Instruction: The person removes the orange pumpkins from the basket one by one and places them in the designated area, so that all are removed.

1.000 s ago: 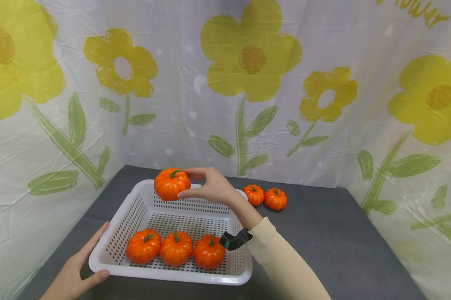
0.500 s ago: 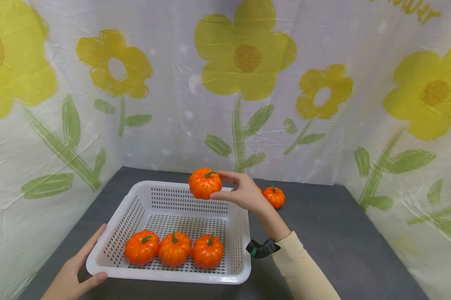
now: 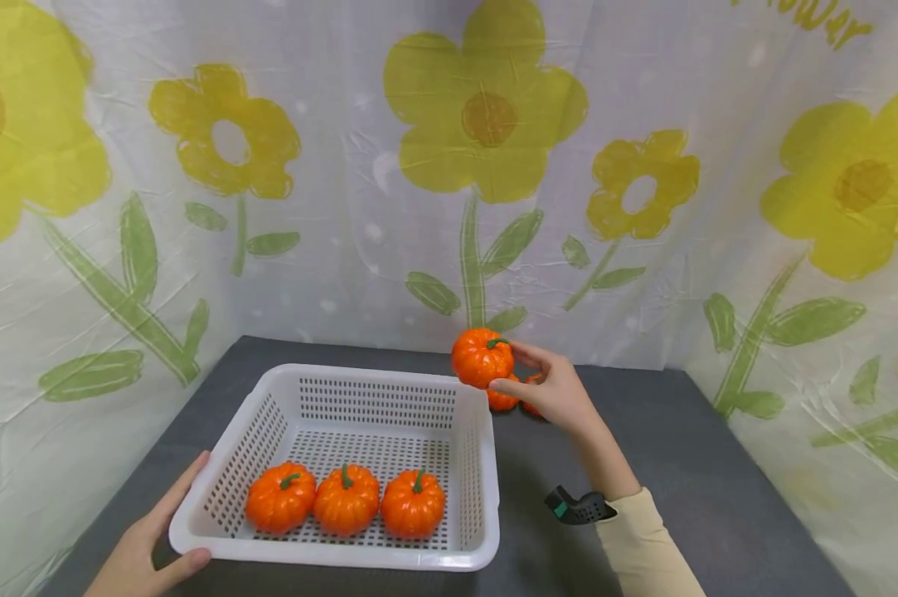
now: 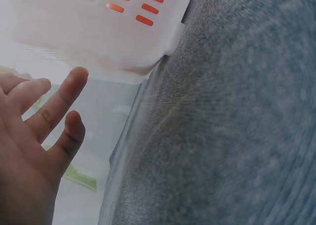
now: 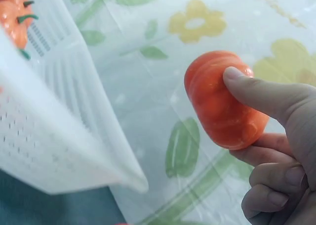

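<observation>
My right hand (image 3: 560, 396) pinches a small orange pumpkin (image 3: 481, 358) with a green stem, raised beyond the back right corner of a white perforated plastic basket (image 3: 337, 559). The right wrist view shows the thumb on one side of this pumpkin (image 5: 215, 104) and fingers on the other. Inside the basket, a left pumpkin (image 3: 280, 497), a middle pumpkin (image 3: 347, 500) and a right pumpkin (image 3: 413, 505) stand in a front row. Fairly straight fingers of my left hand (image 3: 144, 543) rest against the basket's front left corner, thumb near the front rim.
Behind the held pumpkin, another pumpkin (image 3: 502, 400) and one more, mostly hidden by my right hand, lie on the dark grey tabletop (image 3: 687, 473). A white curtain (image 3: 344, 249) printed with yellow flowers encloses the back and sides.
My right hand has carried the pumpkin rightward, from above the basket to past its back right corner, now partly covering the two table pumpkins. My left hand stays by the basket corner.
</observation>
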The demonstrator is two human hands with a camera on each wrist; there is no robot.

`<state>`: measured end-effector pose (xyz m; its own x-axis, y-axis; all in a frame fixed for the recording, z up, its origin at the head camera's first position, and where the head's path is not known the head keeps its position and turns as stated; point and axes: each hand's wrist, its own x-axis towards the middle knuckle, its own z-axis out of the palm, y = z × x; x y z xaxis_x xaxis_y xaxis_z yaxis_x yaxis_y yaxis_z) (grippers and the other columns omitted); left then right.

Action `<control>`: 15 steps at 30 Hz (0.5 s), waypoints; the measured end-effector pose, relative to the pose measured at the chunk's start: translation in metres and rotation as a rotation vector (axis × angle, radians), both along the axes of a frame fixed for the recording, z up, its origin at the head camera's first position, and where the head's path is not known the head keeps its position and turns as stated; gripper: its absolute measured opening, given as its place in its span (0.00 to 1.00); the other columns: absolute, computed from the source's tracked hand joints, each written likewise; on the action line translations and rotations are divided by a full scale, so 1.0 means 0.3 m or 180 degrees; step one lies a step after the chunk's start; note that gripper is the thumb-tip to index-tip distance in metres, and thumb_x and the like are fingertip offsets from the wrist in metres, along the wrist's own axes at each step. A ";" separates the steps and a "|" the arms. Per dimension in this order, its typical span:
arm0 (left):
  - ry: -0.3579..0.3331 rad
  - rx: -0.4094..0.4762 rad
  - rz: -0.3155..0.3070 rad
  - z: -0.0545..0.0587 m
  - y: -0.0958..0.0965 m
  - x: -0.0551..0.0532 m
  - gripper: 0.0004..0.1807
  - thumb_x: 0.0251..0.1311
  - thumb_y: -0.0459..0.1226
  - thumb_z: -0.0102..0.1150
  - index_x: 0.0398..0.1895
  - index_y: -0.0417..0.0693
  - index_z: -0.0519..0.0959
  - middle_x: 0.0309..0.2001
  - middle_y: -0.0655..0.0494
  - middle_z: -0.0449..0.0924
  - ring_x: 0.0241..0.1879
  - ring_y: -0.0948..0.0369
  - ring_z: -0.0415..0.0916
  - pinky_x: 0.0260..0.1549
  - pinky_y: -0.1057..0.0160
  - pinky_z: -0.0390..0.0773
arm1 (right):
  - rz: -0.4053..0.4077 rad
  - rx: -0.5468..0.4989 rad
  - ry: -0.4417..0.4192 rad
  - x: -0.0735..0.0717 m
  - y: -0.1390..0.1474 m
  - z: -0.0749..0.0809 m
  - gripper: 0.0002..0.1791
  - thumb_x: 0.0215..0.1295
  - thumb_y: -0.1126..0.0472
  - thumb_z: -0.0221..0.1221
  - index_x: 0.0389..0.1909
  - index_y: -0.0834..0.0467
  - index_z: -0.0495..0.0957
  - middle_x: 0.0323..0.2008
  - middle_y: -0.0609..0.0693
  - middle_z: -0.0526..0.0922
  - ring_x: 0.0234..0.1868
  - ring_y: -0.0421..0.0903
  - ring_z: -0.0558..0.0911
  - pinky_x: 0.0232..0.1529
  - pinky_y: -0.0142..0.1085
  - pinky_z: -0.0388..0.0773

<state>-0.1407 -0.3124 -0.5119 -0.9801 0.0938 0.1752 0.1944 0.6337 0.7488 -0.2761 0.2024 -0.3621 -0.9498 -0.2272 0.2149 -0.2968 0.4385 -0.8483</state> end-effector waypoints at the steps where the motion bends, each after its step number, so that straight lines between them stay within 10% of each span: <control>1: -0.0022 0.0014 -0.0007 -0.001 -0.002 0.001 0.53 0.70 0.40 0.66 0.89 0.60 0.42 0.62 1.05 0.44 0.56 0.93 0.54 0.52 0.18 0.68 | -0.0077 0.0043 -0.0001 0.004 0.012 -0.004 0.43 0.61 0.51 0.77 0.76 0.56 0.73 0.70 0.56 0.79 0.39 0.52 0.87 0.42 0.39 0.84; 5: -0.0108 0.0037 -0.0002 -0.004 -0.006 0.005 0.53 0.71 0.41 0.65 0.89 0.61 0.41 0.74 0.89 0.50 0.56 0.94 0.53 0.53 0.17 0.66 | -0.0288 0.0175 -0.0002 0.010 0.060 -0.036 0.43 0.60 0.48 0.77 0.75 0.55 0.74 0.70 0.56 0.79 0.66 0.57 0.80 0.63 0.55 0.79; 9: -0.0147 -0.0011 0.0031 0.001 -0.003 0.006 0.53 0.71 0.41 0.65 0.89 0.62 0.40 0.82 0.51 0.57 0.61 0.80 0.68 0.53 0.17 0.66 | -0.0447 0.0134 -0.0110 0.012 0.106 -0.082 0.44 0.60 0.46 0.77 0.76 0.56 0.73 0.72 0.58 0.77 0.77 0.58 0.69 0.71 0.60 0.71; 12: -0.0147 -0.0045 0.0051 0.005 0.000 0.007 0.53 0.71 0.42 0.65 0.89 0.62 0.40 0.82 0.54 0.57 0.61 0.76 0.70 0.53 0.18 0.67 | -0.0485 0.0056 -0.0198 0.014 0.133 -0.119 0.45 0.61 0.47 0.76 0.76 0.58 0.72 0.73 0.60 0.75 0.76 0.58 0.70 0.71 0.58 0.72; 15: -0.0072 -0.0039 0.0043 0.006 0.001 0.006 0.53 0.70 0.42 0.66 0.89 0.59 0.42 0.76 0.84 0.51 0.58 0.86 0.63 0.53 0.19 0.68 | -0.0487 0.0040 -0.0215 0.014 0.152 -0.159 0.45 0.62 0.48 0.76 0.77 0.59 0.71 0.73 0.60 0.75 0.75 0.59 0.72 0.70 0.57 0.74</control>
